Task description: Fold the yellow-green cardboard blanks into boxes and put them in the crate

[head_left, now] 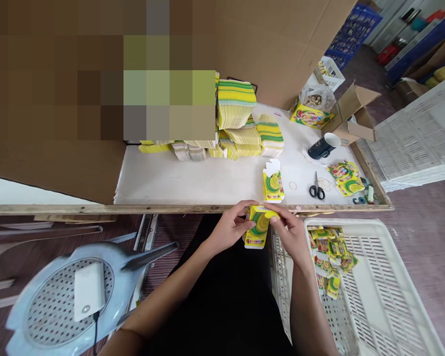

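Observation:
Between my two hands, just off the table's front edge, is a small yellow-and-green printed carton (pixel 257 230). My left hand (pixel 234 226) grips its left side, thumb on the front face. The fingers of my right hand (pixel 288 228) pinch the carton's upper right corner at the top flap. Beyond them on the table stands another yellow carton (pixel 273 184) with its white flaps up. Stacks of flat yellow-green cartons (pixel 236 101) lie farther back.
Black scissors (pixel 317 190), a dark mug (pixel 323 146) and flattened packets (pixel 346 175) sit on the table's right side. A white crate (pixel 385 277) with several filled cartons (pixel 332 252) is below right. A grey plastic chair (pixel 59 316) bearing a white power bank (pixel 89 290) stands left.

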A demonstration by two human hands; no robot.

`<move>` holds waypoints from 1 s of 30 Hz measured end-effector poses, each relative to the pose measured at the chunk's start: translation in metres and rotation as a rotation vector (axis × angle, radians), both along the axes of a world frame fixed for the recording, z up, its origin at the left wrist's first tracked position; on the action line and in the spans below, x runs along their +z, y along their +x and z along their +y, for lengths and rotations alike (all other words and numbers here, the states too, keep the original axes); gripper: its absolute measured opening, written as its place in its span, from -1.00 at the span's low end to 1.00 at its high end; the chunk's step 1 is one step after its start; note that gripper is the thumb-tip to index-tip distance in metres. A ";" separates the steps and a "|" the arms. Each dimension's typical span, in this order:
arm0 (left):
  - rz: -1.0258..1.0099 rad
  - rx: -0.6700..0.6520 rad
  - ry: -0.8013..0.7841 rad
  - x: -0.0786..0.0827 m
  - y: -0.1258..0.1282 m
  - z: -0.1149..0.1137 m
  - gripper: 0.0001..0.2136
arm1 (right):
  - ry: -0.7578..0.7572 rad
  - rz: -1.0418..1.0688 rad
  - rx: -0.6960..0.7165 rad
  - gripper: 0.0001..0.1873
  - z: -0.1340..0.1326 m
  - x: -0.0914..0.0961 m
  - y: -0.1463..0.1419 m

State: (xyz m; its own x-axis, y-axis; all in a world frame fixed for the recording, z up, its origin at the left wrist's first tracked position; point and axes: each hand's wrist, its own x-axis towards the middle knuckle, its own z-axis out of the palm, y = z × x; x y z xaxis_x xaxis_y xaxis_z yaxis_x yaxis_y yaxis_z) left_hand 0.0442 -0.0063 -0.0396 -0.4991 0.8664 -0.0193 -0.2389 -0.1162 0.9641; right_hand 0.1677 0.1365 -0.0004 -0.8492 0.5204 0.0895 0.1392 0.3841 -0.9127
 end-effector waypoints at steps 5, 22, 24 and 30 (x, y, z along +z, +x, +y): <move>-0.004 -0.043 0.005 -0.003 0.003 0.000 -0.53 | -0.110 -0.140 -0.044 -0.57 -0.003 -0.010 -0.003; -0.129 -0.022 -0.029 0.000 -0.001 0.000 -0.47 | -0.084 -0.129 -0.015 -0.62 0.008 -0.009 -0.001; -0.138 -0.035 -0.029 0.000 0.000 0.000 -0.47 | -0.140 -0.077 -0.029 -0.64 0.008 -0.012 -0.001; -0.085 0.032 -0.035 0.001 0.008 0.005 -0.50 | -0.228 0.064 -0.122 -0.72 -0.006 -0.023 -0.012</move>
